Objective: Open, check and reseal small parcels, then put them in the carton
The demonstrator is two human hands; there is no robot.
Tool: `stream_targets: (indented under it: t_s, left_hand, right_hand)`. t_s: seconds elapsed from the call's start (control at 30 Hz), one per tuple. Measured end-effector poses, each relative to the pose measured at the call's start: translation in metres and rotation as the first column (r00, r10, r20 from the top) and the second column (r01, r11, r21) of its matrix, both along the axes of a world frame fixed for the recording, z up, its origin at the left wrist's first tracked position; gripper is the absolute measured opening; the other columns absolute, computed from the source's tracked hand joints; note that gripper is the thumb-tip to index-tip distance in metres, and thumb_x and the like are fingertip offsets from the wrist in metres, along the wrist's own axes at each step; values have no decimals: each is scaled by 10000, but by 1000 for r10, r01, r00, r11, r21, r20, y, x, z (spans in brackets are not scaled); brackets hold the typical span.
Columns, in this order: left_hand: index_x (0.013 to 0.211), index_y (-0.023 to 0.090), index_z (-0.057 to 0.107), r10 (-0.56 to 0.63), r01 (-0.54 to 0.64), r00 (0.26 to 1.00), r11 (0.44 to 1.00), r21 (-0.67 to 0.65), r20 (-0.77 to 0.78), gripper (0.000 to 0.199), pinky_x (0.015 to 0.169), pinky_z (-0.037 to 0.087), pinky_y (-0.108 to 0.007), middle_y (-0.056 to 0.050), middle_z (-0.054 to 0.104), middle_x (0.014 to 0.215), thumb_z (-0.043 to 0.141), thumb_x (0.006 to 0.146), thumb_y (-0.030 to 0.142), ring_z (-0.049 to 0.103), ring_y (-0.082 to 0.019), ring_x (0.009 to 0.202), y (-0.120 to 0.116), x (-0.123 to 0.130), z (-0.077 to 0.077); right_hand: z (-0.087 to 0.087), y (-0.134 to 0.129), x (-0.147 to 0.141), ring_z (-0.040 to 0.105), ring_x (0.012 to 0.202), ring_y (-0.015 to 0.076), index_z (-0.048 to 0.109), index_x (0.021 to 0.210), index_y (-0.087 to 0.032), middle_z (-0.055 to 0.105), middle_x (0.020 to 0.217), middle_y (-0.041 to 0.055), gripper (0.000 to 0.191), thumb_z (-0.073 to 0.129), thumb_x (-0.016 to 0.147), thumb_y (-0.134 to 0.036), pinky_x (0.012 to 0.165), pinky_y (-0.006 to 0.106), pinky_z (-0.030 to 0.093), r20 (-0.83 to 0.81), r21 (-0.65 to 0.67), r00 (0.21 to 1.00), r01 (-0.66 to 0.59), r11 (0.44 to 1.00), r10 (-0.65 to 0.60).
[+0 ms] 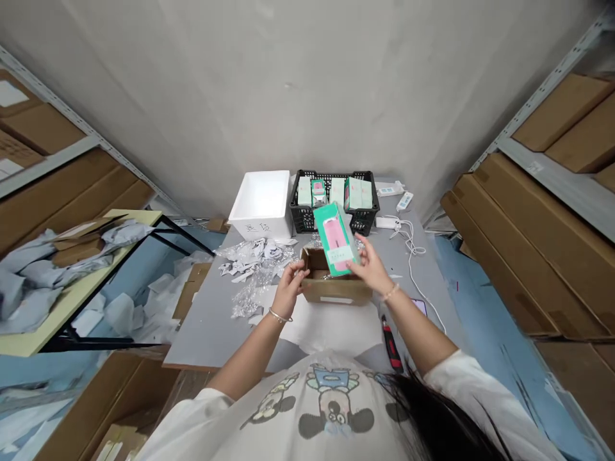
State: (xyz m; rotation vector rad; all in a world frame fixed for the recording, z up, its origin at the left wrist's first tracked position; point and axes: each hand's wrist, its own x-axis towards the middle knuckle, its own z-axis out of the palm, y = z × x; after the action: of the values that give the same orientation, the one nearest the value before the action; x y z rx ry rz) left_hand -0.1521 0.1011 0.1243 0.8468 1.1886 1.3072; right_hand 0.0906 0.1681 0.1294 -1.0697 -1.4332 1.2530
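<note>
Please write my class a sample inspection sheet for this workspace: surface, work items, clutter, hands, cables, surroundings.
Surface: grey table; white bin and black crate at far side.
Work items: green-and-pink box held over open carton.
Clutter: paper scraps and bubble wrap, left of carton.
Hands: right hand holds box; left hand at carton's left end, grip unclear.
Cables: white cable, table's right side.
Surroundings: cartons on left shelf and right shelf.

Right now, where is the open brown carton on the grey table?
In the head view, the open brown carton sits just right of centre, on the near side of the black crate, with the left hand at its left end.
</note>
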Motion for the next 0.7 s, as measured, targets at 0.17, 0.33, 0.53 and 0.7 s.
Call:
stream_targets:
  t_s: [0.17,0.33,0.53,0.7]
  left_hand:
    - [890,185,710,15,-30,989,994,-103,-147,369,630,544,-269,-53,695,841,756,689,492,646,-167,762,-5,-17,-22]
    - [720,197,741,32,-74,964,986,-150,-264,319,568,494,-275,-34,665,645,785,629,499,577,-150,594,-15,-36,-40]
    - [615,209,700,85,-145,956,968,-202,-280,341,539,467,-267,-21,623,573,795,601,535,547,-142,539,-20,-56,-56]
    - [663,207,685,172,-236,954,937,-258,-247,376,577,486,-272,-31,655,654,770,625,572,570,-145,589,-17,-66,-63]
  right_hand:
    - [49,162,-37,623,1007,239,412,1454,-212,607,1247,96,782,682,753,-430,881,392,537,391,107,879,251,962,-272]
    - [65,277,-117,583,1147,254,433,1434,-153,592,1315,109,751,639,765,-423,1005,384,458,596,121,753,257,959,-277]
    - [35,320,-208,563,1159,300,494,1333,-108,590,1242,189,669,660,763,-417,984,410,458,726,80,646,263,962,-237]
    - [1,324,-228,618,1020,285,464,1320,-89,471,1281,248,641,639,817,-446,879,417,502,809,21,560,281,960,-182]
